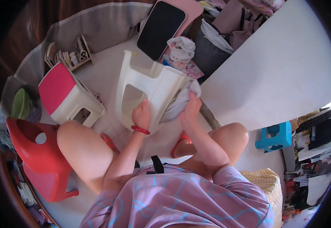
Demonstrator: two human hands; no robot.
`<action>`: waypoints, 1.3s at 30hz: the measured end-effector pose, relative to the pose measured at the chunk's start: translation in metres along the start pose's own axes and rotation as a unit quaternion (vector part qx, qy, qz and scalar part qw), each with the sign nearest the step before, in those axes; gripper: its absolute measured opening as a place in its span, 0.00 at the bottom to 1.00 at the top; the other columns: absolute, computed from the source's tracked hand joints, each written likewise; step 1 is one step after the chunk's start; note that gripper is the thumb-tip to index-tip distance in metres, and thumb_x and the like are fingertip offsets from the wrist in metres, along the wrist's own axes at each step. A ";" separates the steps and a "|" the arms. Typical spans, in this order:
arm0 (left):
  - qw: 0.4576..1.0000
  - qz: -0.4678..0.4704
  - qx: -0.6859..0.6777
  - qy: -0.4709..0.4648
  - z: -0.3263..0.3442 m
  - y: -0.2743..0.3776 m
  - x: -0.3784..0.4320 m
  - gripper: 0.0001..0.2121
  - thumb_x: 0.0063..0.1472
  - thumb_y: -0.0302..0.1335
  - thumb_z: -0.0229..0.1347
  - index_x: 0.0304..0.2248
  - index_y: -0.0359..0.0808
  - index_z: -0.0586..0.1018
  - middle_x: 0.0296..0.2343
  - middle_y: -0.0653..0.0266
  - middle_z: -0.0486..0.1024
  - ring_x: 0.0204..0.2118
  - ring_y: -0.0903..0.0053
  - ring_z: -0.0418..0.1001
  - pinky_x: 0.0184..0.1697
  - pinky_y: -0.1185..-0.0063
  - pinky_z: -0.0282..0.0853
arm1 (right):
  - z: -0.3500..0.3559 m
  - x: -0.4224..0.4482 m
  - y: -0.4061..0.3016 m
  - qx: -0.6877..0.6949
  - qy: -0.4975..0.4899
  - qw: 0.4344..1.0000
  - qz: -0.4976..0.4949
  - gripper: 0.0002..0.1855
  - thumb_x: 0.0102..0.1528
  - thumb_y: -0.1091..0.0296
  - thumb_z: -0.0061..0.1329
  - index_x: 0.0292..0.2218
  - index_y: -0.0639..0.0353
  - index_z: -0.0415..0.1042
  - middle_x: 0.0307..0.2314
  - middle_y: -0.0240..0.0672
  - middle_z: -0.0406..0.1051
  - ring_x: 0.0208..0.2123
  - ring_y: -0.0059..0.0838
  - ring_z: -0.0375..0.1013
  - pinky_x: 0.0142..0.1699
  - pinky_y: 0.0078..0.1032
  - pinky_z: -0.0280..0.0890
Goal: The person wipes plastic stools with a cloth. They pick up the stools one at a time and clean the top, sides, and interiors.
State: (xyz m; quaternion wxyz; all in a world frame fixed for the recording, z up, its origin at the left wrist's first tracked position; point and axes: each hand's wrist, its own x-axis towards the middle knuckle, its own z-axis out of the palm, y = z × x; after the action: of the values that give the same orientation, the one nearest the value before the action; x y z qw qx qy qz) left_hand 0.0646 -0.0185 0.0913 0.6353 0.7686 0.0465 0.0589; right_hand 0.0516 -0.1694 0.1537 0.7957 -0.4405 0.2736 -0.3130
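Note:
A white plastic stool [148, 82] is held tilted on its side between my knees, its legs pointing up and to the left. My left hand [141, 115] grips the stool's frame by an opening, a red bracelet around the wrist. In my right hand [191, 109] is a crumpled pale grey cloth [177, 104], pressed against the stool's seat side. The fingers of both hands are partly hidden by what they hold.
At left stand a white stool with a pink top [58, 88] and a red plastic chair [43, 159]. A white wall-like panel [271, 71] rises at right, with a blue stool [276, 136] beyond it. A small book rack [81, 64], bags and a plastic bag [181, 48] lie ahead.

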 end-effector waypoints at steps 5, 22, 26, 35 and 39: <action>0.977 0.081 0.194 -0.025 -0.002 0.008 0.000 0.21 0.61 0.42 0.41 0.22 0.36 0.77 0.17 0.49 0.71 0.22 0.54 0.70 0.25 0.65 0.63 | 0.004 0.003 -0.017 -0.016 -0.005 0.995 -0.095 0.17 0.53 0.71 0.40 0.44 0.66 0.66 0.38 0.35 0.68 0.39 0.27 0.66 0.46 0.24 0.60; 0.965 0.135 0.190 -0.117 0.013 0.012 -0.018 0.15 0.61 0.37 0.43 0.25 0.37 0.75 0.19 0.51 0.73 0.23 0.55 0.71 0.25 0.64 0.65 | -0.001 -0.038 -0.002 -0.439 -0.197 0.770 -0.420 0.18 0.44 0.73 0.44 0.39 0.65 0.66 0.39 0.44 0.64 0.43 0.46 0.62 0.51 0.34 0.54; 0.955 0.213 0.159 -0.133 0.016 -0.011 -0.015 0.11 0.57 0.35 0.46 0.31 0.37 0.74 0.20 0.51 0.73 0.24 0.56 0.71 0.27 0.65 0.67 | -0.012 -0.054 0.016 -0.420 -0.251 0.789 -0.371 0.19 0.43 0.72 0.44 0.39 0.66 0.67 0.39 0.45 0.65 0.44 0.47 0.62 0.51 0.35 0.54; 0.893 0.268 0.303 -0.200 0.009 0.012 -0.017 0.13 0.56 0.35 0.49 0.35 0.34 0.67 0.17 0.53 0.72 0.22 0.60 0.72 0.26 0.66 0.67 | -0.022 -0.025 0.023 -0.329 -0.154 0.896 -0.255 0.15 0.47 0.77 0.42 0.39 0.65 0.67 0.36 0.41 0.67 0.42 0.39 0.64 0.50 0.27 0.56; 0.880 0.238 0.340 -0.231 0.009 0.016 -0.019 0.13 0.56 0.36 0.49 0.35 0.34 0.67 0.17 0.54 0.72 0.22 0.60 0.72 0.26 0.66 0.67 | -0.024 -0.028 0.019 -0.322 -0.152 0.902 -0.243 0.14 0.48 0.77 0.42 0.39 0.65 0.67 0.36 0.40 0.67 0.40 0.36 0.65 0.48 0.25 0.57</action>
State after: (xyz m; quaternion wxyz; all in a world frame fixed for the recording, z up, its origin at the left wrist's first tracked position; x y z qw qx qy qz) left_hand 0.0469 -0.0336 0.1050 0.2940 0.9172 -0.2685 0.0094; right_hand 0.0215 -0.1537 0.1301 0.5413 -0.7679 0.1198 -0.3209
